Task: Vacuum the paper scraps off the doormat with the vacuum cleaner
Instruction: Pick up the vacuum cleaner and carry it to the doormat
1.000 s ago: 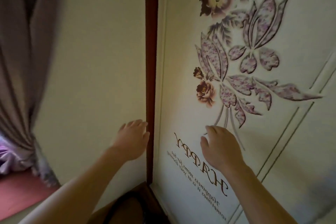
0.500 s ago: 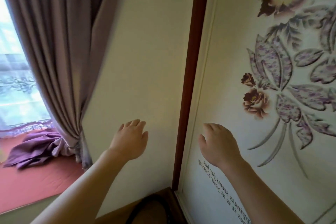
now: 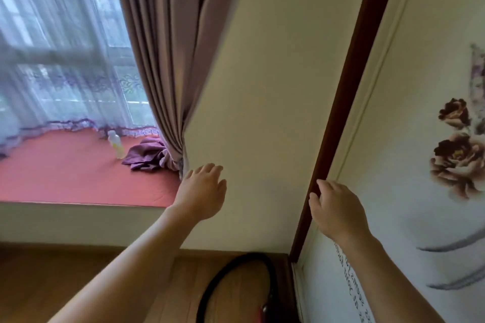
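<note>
A curved black hose (image 3: 231, 273) arcs over the wooden floor at the bottom centre, with a small red part (image 3: 263, 311) of a machine at its lower end; the rest of the vacuum cleaner is out of frame. No doormat or paper scraps are in view. My left hand (image 3: 202, 191) is raised in front of the cream wall, fingers loosely apart, holding nothing. My right hand (image 3: 336, 208) hovers by the dark brown door frame (image 3: 346, 102), fingers slightly curled, empty.
A flowered sliding panel (image 3: 420, 86) fills the right. At left is a red window seat (image 3: 65, 173) with a small plastic bottle (image 3: 115, 143), a crumpled purple cloth (image 3: 149, 153), a mauve curtain (image 3: 168, 47) and sheer drapes. Wooden floor (image 3: 52, 283) lies below.
The view has swung left: the flowered panel slid toward the right edge and the window seat, bottle and curtain came into sight. Both hands stay raised and empty.
</note>
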Demonstrator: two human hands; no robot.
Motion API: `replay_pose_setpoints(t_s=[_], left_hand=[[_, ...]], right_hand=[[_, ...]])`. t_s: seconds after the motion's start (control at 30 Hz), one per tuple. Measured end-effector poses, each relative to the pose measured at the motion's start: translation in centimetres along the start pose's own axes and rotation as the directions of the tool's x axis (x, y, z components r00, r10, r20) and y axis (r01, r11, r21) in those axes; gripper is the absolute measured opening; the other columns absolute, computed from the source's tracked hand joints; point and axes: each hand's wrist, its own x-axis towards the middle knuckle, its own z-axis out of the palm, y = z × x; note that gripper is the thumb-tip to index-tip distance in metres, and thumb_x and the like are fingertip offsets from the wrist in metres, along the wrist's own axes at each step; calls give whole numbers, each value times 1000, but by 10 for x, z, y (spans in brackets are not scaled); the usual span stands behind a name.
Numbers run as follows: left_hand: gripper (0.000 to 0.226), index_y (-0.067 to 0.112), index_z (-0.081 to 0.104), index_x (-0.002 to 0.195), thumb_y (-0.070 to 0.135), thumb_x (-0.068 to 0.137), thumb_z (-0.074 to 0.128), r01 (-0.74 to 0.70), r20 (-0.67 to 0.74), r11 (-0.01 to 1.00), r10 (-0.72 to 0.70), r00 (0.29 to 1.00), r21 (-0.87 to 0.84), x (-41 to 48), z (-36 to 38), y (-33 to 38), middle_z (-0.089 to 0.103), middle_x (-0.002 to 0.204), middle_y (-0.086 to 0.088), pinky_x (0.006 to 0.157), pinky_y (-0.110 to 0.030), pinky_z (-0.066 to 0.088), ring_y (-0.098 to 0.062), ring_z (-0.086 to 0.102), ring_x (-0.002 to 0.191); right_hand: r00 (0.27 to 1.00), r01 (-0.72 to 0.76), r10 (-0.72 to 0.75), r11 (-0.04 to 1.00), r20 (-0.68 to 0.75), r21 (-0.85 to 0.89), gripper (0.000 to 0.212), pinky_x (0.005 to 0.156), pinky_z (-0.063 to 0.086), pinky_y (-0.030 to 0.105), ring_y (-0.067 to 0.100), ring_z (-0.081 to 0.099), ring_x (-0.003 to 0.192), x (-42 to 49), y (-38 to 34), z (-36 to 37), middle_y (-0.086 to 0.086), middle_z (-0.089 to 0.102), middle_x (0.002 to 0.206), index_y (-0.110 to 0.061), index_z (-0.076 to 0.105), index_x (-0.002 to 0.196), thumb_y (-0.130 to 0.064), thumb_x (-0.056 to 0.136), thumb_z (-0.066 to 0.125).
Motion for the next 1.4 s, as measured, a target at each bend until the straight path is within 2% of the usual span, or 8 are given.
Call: replay_pose_setpoints(t_s=[0.23,0.33,0.5,0.73,0.83,1.0,1.17,1.4], left_hand=[[44,16,52,142,33,103,41,38,53,998,-41,998,59,0,68,-49,55,145,-5,113,-42,35,-27,48,136],[46,15,48,146,33,104,43,29,137,998,-36,990,53,12,116,-66,50,151,-6,119,-45,29,-27,42,143],[49,14,42,152,32,106,41,66,264,998,-64,962,3,23,194,-92,43,158,-8,121,-42,25,-27,35,148],[46,15,47,148,27,105,40,97,368,995,-89,925,-4,16,318,-130,45,156,-6,121,-41,28,-25,37,147],[38,14,56,137,25,106,38,101,407,995,-88,909,-11,6,381,-140,53,149,-6,116,-39,33,-26,44,141],[47,17,49,148,32,107,32,147,529,989,-123,840,-3,-27,492,-155,46,157,-4,123,-42,30,-23,37,148],[45,15,48,147,30,107,36,170,614,985,-137,778,5,-57,588,-166,45,157,-5,123,-41,28,-24,36,148],[50,17,39,153,34,107,37,150,685,989,-102,721,-11,-78,698,-182,38,161,-6,126,-44,21,-25,29,152]], right_hand=[[996,36,-33,999,85,-30,34,99,44,39,28,56,115,28,-4,76,9,65,122,-7,59,122,-27,101,40],[993,9,-5,999,121,-35,33,96,45,41,31,58,111,38,-4,124,12,67,117,-4,61,119,-25,100,44],[967,-29,38,999,250,-39,46,109,40,42,30,51,130,40,4,217,12,59,138,-5,53,139,-29,101,44],[900,-98,108,994,423,-44,50,117,34,40,25,42,140,32,30,354,7,48,150,-10,43,148,-32,103,37],[853,-120,133,991,504,-58,51,118,32,39,24,40,142,15,43,419,6,46,153,-12,40,150,-34,104,35],[754,-154,175,984,634,-89,50,114,33,35,22,42,139,-34,65,526,2,47,152,-15,41,149,-36,104,36],[673,-208,250,967,696,-146,50,109,39,37,24,47,134,-57,101,618,3,49,149,-15,41,149,-36,104,35],[620,-336,324,933,715,-130,52,101,45,41,30,50,131,-64,137,726,11,48,148,-11,36,151,-36,105,35]])
